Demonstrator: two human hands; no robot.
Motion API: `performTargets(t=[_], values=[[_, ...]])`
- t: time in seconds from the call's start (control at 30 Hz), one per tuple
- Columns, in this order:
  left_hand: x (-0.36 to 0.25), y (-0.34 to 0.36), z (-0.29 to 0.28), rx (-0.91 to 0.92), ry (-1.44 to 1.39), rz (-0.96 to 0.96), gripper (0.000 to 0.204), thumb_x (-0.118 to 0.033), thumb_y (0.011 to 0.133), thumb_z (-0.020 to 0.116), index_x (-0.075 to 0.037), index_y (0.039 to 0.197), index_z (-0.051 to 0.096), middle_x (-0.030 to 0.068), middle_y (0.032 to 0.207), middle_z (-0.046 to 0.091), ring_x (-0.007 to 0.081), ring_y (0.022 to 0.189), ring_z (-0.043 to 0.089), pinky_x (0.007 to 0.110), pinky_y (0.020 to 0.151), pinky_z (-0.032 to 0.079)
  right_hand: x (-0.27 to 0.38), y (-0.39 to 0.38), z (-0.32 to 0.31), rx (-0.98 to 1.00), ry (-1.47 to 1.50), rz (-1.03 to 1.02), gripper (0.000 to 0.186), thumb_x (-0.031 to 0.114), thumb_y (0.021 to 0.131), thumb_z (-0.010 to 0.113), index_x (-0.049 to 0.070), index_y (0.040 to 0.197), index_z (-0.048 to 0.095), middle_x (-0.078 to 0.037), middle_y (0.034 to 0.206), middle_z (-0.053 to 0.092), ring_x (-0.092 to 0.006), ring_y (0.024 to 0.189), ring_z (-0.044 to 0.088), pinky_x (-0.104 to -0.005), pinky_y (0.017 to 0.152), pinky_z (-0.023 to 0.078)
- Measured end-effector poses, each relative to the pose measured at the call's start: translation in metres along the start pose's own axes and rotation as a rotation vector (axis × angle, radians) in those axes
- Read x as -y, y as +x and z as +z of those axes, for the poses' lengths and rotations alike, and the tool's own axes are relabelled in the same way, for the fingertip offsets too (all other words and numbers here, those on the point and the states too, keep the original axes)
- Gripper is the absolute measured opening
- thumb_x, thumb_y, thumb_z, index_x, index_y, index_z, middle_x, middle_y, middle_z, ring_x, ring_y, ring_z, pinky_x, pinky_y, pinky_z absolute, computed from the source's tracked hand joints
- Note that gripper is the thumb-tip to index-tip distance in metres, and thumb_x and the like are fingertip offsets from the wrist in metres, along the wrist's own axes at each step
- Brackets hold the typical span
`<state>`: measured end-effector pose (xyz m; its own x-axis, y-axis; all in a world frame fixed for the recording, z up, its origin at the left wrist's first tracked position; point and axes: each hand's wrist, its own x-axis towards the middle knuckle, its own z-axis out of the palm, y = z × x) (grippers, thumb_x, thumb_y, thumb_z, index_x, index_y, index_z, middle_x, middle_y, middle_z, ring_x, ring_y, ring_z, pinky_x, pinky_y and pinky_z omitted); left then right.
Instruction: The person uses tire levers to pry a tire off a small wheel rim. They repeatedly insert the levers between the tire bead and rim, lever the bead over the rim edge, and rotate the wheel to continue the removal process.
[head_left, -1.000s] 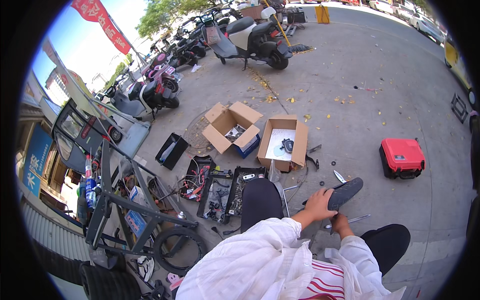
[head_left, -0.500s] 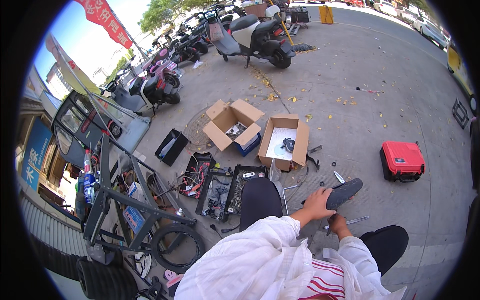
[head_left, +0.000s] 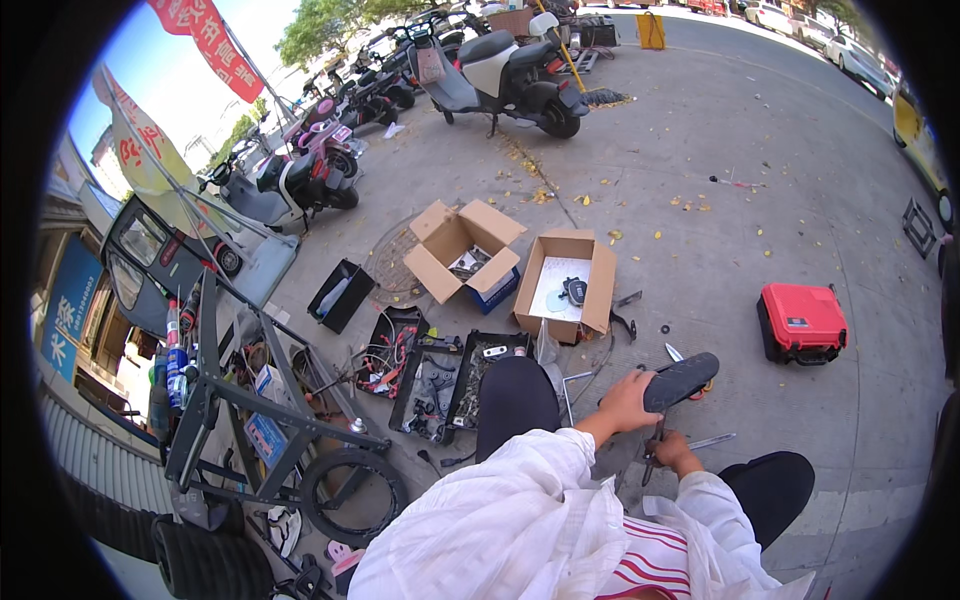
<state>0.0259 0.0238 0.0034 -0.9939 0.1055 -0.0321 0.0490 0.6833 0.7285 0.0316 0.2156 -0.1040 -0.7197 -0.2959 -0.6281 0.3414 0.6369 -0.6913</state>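
My left hand [head_left: 630, 398] grips a long, dark, rounded piece [head_left: 680, 378], which looks like a tyre or seat. Just below it, my right hand [head_left: 673, 447] is closed on a dark, narrow metal tool [head_left: 652, 460], whose exact type I cannot make out. A silver pointed blade [head_left: 673, 352] lies partly hidden beyond the rounded piece, with something orange showing near it. A slim silver tool [head_left: 712, 439] rests on the pavement to the right of my right hand.
Open cardboard boxes [head_left: 566, 265], trays of parts [head_left: 425, 395] and a red hard case [head_left: 804, 323] sit on the pavement [head_left: 820, 430]. On my left are a metal frame [head_left: 215, 390] and a black tyre [head_left: 350, 505]; parked scooters [head_left: 500, 85] stand beyond.
My left hand and the rounded piece have shifted slightly up and left. My right hand has moved a little left, and more of the dark tool now shows below the piece.
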Motion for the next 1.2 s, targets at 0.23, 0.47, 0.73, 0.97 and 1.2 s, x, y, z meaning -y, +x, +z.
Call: performTargets(t=[0.23, 0.47, 0.73, 0.97, 1.2], values=[[0.024, 0.011, 0.003, -0.051, -0.029, 0.015, 0.09, -0.035, 0.059, 0.084, -0.009, 0.137, 0.046, 0.0186, 0.13, 0.051, 0.0388, 0.121, 0.05, 0.044, 0.101, 0.043, 0.006, -0.002, 0.002, 0.143, 0.353, 0.055, 0.022, 0.019, 0.092, 0.065, -0.002, 0.097, 0.062, -0.013, 0.081, 0.068, -0.0239, 0.064, 0.069, -0.0362, 0.058, 0.058], [0.019, 0.007, -0.01, -0.008, -0.065, 0.024, 0.088, -0.03, 0.06, 0.084, -0.003, 0.134, 0.046, 0.0225, 0.13, 0.05, 0.0393, 0.122, 0.048, 0.042, 0.104, 0.04, -0.005, 0.01, 0.005, 0.186, 0.329, 0.039, 0.018, 0.01, 0.092, 0.064, -0.002, 0.104, 0.059, -0.012, 0.085, 0.067, -0.0249, 0.068, 0.069, -0.0373, 0.061, 0.059], [0.026, 0.014, -0.012, -0.003, -0.047, 0.057, 0.089, -0.031, 0.06, 0.084, -0.001, 0.135, 0.045, 0.0227, 0.128, 0.051, 0.039, 0.122, 0.047, 0.041, 0.105, 0.039, -0.028, 0.04, -0.01, -0.145, -0.17, -0.183, 0.013, 0.006, 0.083, 0.07, -0.002, 0.091, 0.064, -0.014, 0.076, 0.067, -0.026, 0.069, 0.068, -0.0391, 0.061, 0.055], [0.034, 0.007, -0.014, 0.03, -0.047, 0.056, 0.091, -0.032, 0.057, 0.085, -0.006, 0.135, 0.046, 0.0213, 0.131, 0.05, 0.0389, 0.123, 0.047, 0.041, 0.104, 0.04, 0.0, 0.018, -0.045, -0.42, -0.528, -0.163, 0.011, 0.007, 0.081, 0.065, 0.009, 0.091, 0.071, -0.019, 0.087, 0.069, -0.0363, 0.087, 0.067, -0.0449, 0.078, 0.052], [0.026, 0.006, -0.011, 0.021, -0.046, 0.085, 0.089, -0.032, 0.057, 0.084, -0.01, 0.135, 0.047, 0.0198, 0.127, 0.052, 0.0383, 0.12, 0.049, 0.043, 0.101, 0.041, 0.026, 0.004, -0.072, -0.709, -0.618, -0.079, 0.012, 0.011, 0.082, 0.062, 0.011, 0.087, 0.073, -0.018, 0.093, 0.068, -0.0374, 0.091, 0.066, -0.0465, 0.079, 0.052]])
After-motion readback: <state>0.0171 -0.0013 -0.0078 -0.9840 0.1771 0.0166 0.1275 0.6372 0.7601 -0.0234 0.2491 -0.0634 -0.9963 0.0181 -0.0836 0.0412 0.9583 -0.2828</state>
